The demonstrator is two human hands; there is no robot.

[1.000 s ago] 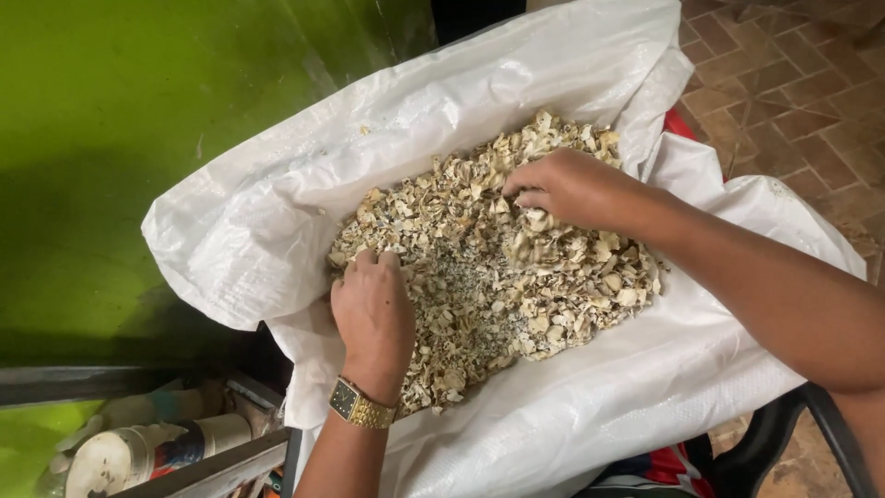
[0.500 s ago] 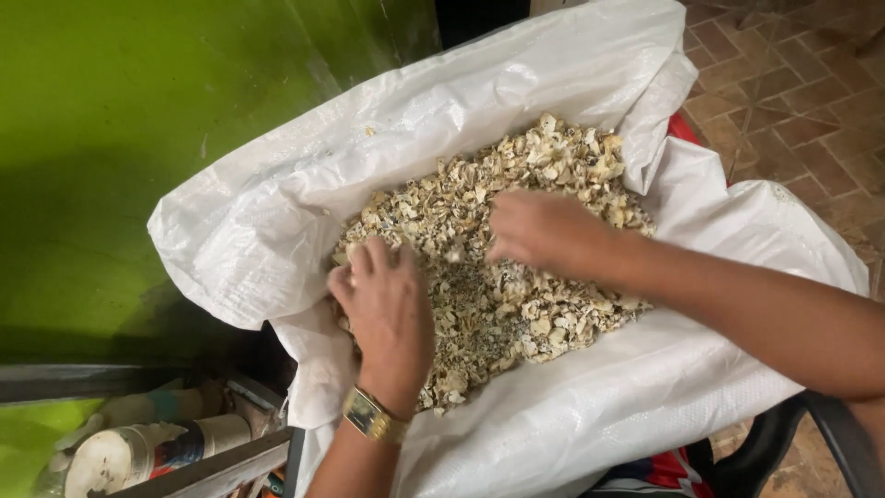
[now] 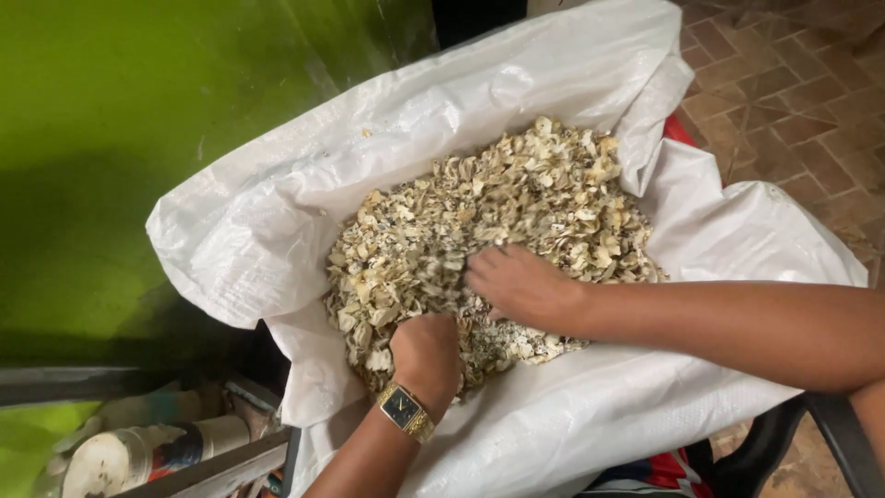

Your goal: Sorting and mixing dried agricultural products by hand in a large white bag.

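A white woven sack (image 3: pixel 572 83) lies open and holds a heap of pale dried shell-like pieces (image 3: pixel 516 198). My left hand (image 3: pixel 426 350), with a gold wristwatch (image 3: pixel 404 410) on its wrist, is dug into the near edge of the heap, fingers curled down into the pieces. My right hand (image 3: pixel 516 284) rests palm down on the heap just beside it, fingers bent and partly buried. The two hands almost touch. The fingertips of both are hidden in the pieces.
A green wall (image 3: pixel 138 138) stands to the left of the sack. A brick-patterned floor (image 3: pixel 793 101) shows at the upper right. A pale roll-shaped container (image 3: pixel 138 452) lies at the lower left by a grey bar (image 3: pixel 221 466). A dark chair arm (image 3: pixel 830 433) sits at the lower right.
Both hands have drawn toward me across the heap. My left hand has gone from flat with spread fingers to curled into the pieces. My right hand slid down from the far side.
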